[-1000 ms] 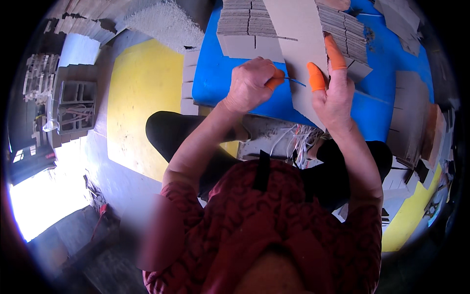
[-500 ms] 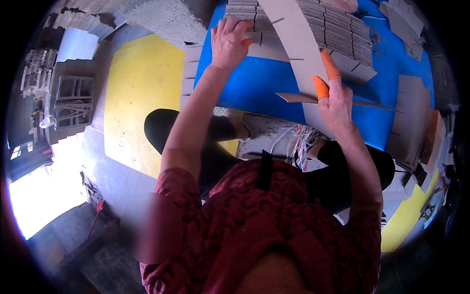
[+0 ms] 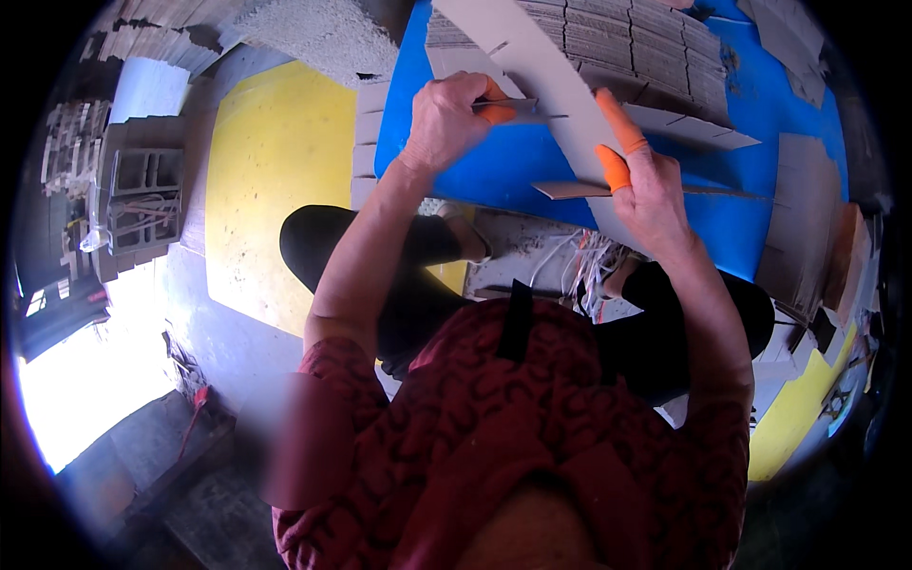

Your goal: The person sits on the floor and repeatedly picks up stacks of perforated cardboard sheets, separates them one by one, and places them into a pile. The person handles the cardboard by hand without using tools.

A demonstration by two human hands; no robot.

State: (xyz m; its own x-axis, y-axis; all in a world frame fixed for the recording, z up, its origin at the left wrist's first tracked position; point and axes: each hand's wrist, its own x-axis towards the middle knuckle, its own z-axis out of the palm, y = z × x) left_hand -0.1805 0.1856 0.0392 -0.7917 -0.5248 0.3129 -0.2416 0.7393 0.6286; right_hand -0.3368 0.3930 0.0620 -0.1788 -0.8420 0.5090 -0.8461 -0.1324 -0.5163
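My left hand (image 3: 446, 119), with orange finger covers, pinches the end of a slotted cardboard strip (image 3: 522, 110) seen nearly edge-on. My right hand (image 3: 651, 185), also with orange covers on thumb and forefinger, grips a long cardboard strip (image 3: 560, 104) that slants up to the left and has short slots along it. Another cardboard strip (image 3: 565, 190) crosses this long one near its lower end, standing on edge beside my right thumb. Beyond both hands lies a stack of slotted cardboard strips (image 3: 636, 47). The left hand's strip runs behind or against the long one; its joint cannot be made out.
Under the hands is a blue table (image 3: 446, 157). More cardboard pieces (image 3: 803, 218) lean at its right edge. A yellow sheet (image 3: 275, 190) lies on the floor at left, with a grey hollow block (image 3: 147, 171) past it. White strapping scraps (image 3: 598, 271) lie between my feet.
My left hand has come down and nearer from the stack, bringing a cardboard strip to the long one. The long strip in my right hand now tilts further left.
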